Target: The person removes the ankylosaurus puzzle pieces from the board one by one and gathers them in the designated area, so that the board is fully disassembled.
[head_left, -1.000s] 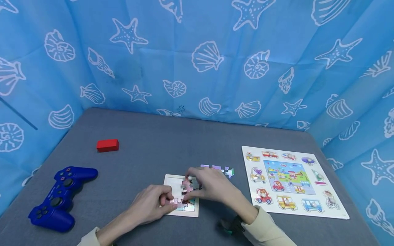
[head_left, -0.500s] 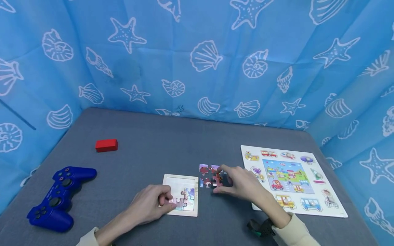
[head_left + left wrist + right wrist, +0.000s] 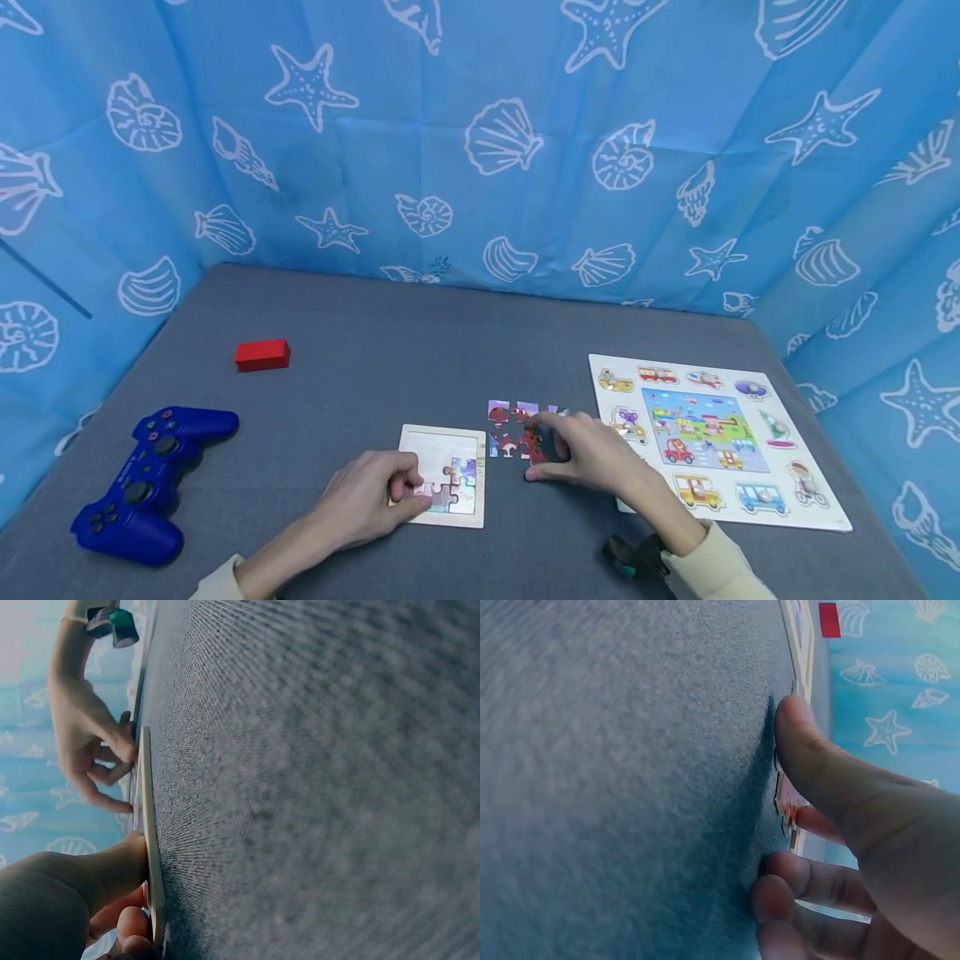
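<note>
A small wooden puzzle tray (image 3: pixel 442 432) lies on the table, its lower right part filled with several joined jigsaw pieces (image 3: pixel 461 479). My left hand (image 3: pixel 369 493) grips the tray's near left corner, the thumb lying over the rim and the fingers curled. To the right of the tray, my right hand (image 3: pixel 588 450) pinches a reddish puzzle piece (image 3: pixel 536 447) between thumb and index finger. In the right wrist view that piece (image 3: pixel 786 796) shows edge-on between the thumb and index finger; the other fingers are curled. Several loose pieces (image 3: pixel 498 412) lie beside it, some partly hidden by the hand.
A white peg puzzle board (image 3: pixel 630 517) with vehicle pictures lies at the right, behind the right hand. A blue game controller (image 3: pixel 153 483) is at the left, and a red block (image 3: pixel 262 355) lies farther back. A blue shell-patterned curtain (image 3: pixel 450 167) surrounds the grey table (image 3: pixel 390 350).
My right hand has left a piece in the tray and moved right to the loose pieces. One reddish piece has shifted slightly right between its fingers. The left hand stays at the tray.
</note>
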The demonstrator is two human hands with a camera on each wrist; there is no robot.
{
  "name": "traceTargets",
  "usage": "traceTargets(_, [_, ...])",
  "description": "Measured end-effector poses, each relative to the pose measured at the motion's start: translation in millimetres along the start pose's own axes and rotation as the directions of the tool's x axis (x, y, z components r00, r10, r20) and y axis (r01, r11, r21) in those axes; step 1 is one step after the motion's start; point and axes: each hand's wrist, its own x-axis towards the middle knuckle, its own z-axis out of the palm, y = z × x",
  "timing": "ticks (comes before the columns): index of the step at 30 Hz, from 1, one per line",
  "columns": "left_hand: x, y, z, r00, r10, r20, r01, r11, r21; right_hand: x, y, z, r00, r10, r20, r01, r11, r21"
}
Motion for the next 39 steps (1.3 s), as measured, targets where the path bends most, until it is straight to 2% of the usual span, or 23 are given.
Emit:
traceTargets(9, [-0.4,-0.7,0.6,1.000,0.008,-0.008,-0.008,1.000,0.007,0,0,2,1.000,0.014,0.026,-0.016,0.998,0.063])
traceTargets(14, [-0.1,-0.5,0.1,1.000,-0.001,-0.001,0.001,1.000,0.000,0,0,1,1.000,-0.008,0.022,0.006,0.997,0.071])
traceTargets(20, [0.0,0.0,0.4,1.000,-0.001,-0.003,0.001,1.000,0.007,1,-2,0,1.000,-0.001,0.019,0.000,0.999,0.054])
traceTargets(23, [0.0,0.1,0.6,1.000,-0.004,-0.005,0.004,1.000,0.009,-1,-8,0,1.000,-0.007,-0.008,0.007,1.000,0.019])
traceTargets(27, [-0.4,-0.4,0.5,1.000,-0.004,-0.006,0.004,1.000,0.011,-1,-21,0,0.996,-0.083,-0.035,0.084,0.996,0.009])
traceTargets(30, [-0.4,-0.7,0.6,1.000,-0.005,-0.005,0.005,1.000,0.012,1,-33,1,0.990,-0.139,-0.020,0.139,0.990,0.023])
traceTargets(39, [2.5,-0.6,-0.1,0.999,-0.029,0.022,0.029,1.000,0.011,18,-57,10,0.976,-0.219,0.016,0.218,0.976,0.023])
